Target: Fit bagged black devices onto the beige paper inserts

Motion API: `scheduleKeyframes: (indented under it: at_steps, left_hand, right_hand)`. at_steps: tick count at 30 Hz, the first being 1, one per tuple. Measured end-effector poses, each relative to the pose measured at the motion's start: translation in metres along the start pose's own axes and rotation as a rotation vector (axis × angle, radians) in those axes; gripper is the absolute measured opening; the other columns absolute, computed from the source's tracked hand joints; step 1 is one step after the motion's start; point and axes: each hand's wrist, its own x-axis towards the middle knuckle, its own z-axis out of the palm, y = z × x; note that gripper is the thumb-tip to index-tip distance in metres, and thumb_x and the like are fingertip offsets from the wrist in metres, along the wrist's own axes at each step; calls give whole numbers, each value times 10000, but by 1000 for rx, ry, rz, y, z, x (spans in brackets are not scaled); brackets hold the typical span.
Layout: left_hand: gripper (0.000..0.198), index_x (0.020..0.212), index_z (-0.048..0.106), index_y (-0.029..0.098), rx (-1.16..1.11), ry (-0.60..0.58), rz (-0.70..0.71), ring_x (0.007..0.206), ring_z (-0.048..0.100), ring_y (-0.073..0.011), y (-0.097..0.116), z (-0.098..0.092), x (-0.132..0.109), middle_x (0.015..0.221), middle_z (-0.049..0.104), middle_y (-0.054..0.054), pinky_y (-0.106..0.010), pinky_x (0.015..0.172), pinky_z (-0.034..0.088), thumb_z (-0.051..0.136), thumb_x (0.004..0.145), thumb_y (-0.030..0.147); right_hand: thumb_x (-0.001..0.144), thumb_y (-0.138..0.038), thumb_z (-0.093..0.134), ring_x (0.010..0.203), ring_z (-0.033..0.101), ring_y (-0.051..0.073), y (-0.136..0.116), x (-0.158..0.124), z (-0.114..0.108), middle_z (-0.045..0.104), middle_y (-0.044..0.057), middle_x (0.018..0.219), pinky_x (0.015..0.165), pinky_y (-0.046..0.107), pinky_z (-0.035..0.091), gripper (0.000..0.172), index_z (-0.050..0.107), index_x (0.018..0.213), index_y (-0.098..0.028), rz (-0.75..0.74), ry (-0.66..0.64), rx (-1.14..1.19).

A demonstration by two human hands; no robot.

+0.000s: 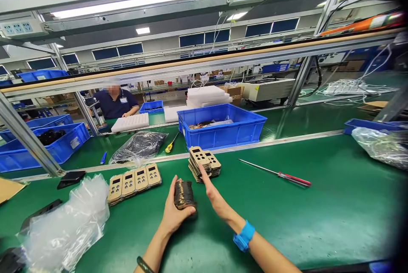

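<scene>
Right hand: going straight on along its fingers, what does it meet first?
Probably the stack of tan panels just ahead of the right hand; depth is unclear, so they may be touching.

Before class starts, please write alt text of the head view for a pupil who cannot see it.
A left hand holds a dark stack at a green table; the right hand, open, is near two piles of tan panels, with a blue bin behind.

We see a dark, layered stack in the left hand. Beyond, we spot two tan, hole-punched piles.
</scene>
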Motion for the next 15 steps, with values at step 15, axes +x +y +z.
scheduleKeyframes:
  at_steps: [15]
  left_hand:
    - [1135, 1411, 295, 165, -12, 77, 24, 1277, 449, -355, -6, 9, 3, 1394, 456, -186, -422, 1078, 383, 703, 536, 763]
  right_hand:
    - [589, -293, 809, 1318, 349, 322, 26, -8, 36, 350, 185, 1427, 1124, 503, 230, 1024, 213, 1416, -191, 137, -64, 86]
